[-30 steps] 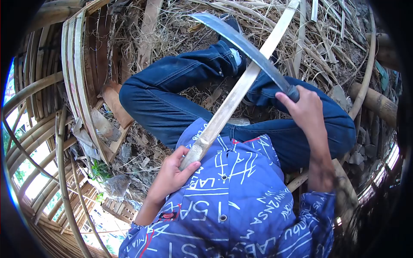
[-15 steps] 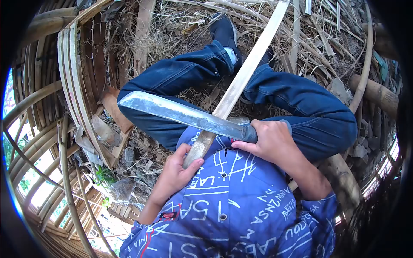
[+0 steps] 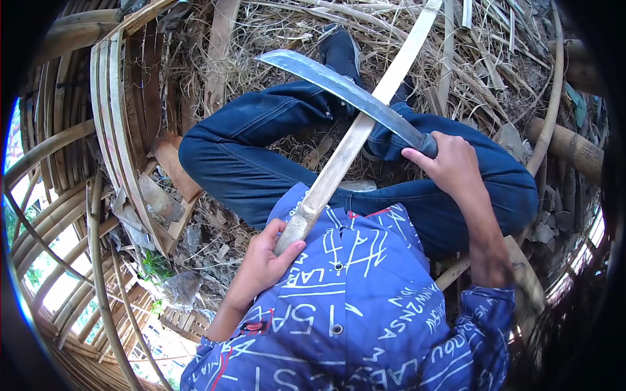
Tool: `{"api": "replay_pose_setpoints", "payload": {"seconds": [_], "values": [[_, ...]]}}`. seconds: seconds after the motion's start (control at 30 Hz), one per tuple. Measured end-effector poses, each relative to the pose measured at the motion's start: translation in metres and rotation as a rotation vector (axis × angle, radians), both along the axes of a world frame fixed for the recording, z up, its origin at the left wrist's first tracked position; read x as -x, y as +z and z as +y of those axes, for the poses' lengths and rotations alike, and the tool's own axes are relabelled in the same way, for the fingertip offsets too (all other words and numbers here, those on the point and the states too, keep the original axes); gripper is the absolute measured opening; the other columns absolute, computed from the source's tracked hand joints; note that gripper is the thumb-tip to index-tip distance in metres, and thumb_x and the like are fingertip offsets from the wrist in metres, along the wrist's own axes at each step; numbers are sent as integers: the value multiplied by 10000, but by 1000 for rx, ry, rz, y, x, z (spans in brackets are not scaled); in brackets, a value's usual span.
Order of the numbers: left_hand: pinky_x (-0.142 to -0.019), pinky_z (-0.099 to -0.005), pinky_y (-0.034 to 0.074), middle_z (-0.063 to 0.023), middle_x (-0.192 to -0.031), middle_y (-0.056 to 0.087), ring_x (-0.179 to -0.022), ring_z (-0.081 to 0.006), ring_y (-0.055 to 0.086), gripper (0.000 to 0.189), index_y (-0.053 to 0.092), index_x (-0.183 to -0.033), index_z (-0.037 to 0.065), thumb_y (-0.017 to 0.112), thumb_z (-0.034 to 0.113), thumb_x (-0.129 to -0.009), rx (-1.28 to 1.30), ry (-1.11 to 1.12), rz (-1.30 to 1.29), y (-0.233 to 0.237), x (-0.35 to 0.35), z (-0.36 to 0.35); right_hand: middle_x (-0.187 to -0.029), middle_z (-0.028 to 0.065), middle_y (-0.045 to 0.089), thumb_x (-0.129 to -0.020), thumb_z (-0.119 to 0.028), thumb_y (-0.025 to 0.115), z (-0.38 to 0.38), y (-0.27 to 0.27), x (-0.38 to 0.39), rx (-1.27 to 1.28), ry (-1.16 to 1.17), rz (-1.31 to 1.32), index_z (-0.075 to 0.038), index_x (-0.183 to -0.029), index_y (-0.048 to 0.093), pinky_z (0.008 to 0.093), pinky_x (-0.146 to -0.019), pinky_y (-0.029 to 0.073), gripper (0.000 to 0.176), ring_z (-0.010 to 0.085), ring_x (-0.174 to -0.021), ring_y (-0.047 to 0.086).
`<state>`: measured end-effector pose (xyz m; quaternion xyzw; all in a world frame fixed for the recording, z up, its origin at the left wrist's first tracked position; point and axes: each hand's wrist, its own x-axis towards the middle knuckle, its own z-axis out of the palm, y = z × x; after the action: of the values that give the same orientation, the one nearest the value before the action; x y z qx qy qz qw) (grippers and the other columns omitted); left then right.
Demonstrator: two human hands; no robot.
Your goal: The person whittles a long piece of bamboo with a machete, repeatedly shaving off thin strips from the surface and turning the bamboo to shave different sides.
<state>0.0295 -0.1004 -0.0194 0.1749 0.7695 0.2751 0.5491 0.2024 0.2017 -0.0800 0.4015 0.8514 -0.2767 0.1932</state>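
My left hand (image 3: 268, 255) is closed round the near end of a long bamboo strip (image 3: 349, 144), close against my shirt. The strip runs away from me between my legs, pale along its far part and greyer at the held end. In my right hand (image 3: 450, 163) is the dark handle of a machete (image 3: 339, 83). Its broad steel blade crosses over the strip about midway, tip pointing up and left. The fingers wrap the handle, with the thumb laid along it.
My bent legs in jeans (image 3: 241, 156) flank the strip. Split bamboo slats (image 3: 107, 124) stand at left beside a bamboo lattice. Dry shavings (image 3: 274, 32) cover the ground ahead. A thick bamboo pole (image 3: 567, 148) lies at right.
The machete has moved away from me along the strip, from near my left hand to about the strip's middle. My left hand and the strip have stayed nearly still.
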Motion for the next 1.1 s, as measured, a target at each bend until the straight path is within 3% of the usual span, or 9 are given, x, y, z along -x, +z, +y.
{"api": "replay_pose_setpoints", "payload": {"seconds": [0.33,0.53,0.73,0.77,0.87,0.93,0.97,1.1], "values": [[-663,-297,463,-105,-800,629,-735,-125,562,268,564,-978,9,713,201,-864,42,27,-63,8,3,-10,-709,234,654,-773,-667,633,25,-17,1,-86,-23,36,13,-763,671,471,-699,519,681,393,-747,664],[-644,-272,453,-77,-784,612,-721,-98,543,264,566,-978,7,715,191,-862,20,21,-58,1,4,-50,-769,260,664,-802,-639,622,73,-38,-9,-88,-234,-37,35,-791,685,477,-741,501,677,404,-812,664],[-591,-227,425,-14,-776,595,-672,-41,505,248,583,-1004,21,712,177,-860,115,85,-160,10,20,-51,-723,264,647,-815,-619,622,70,-26,-12,-155,-303,26,37,-790,681,473,-699,499,660,409,-748,660],[-583,-229,422,-13,-769,591,-663,-45,504,250,582,-1004,21,712,179,-861,122,70,-151,12,21,-45,-710,257,645,-813,-607,635,60,-20,-11,-184,-289,61,32,-798,683,462,-679,502,641,402,-723,661],[-591,-253,440,-39,-765,603,-668,-75,531,269,575,-1002,12,717,192,-861,124,45,-126,12,18,-36,-619,192,617,-787,-593,677,25,5,0,48,-257,198,5,-792,687,426,-614,486,598,338,-624,641],[-626,-288,466,-86,-773,624,-692,-112,561,292,568,-1002,5,724,207,-859,65,3,-54,13,13,-24,-611,202,611,-771,-586,696,-5,26,14,202,-216,220,1,-790,684,432,-589,487,588,363,-611,639],[-672,-321,486,-140,-799,648,-721,-175,613,293,566,-1004,4,717,214,-864,116,-23,-27,19,14,-11,-622,215,614,-752,-608,700,-21,26,14,197,-149,249,2,-762,667,445,-596,500,611,381,-628,646],[-684,-333,492,-164,-820,662,-749,-221,650,287,566,-1006,3,704,216,-872,88,-76,36,21,12,8,-644,211,639,-730,-698,655,-70,32,19,250,87,230,-2,-720,624,458,-600,528,696,376,-617,657]]}}
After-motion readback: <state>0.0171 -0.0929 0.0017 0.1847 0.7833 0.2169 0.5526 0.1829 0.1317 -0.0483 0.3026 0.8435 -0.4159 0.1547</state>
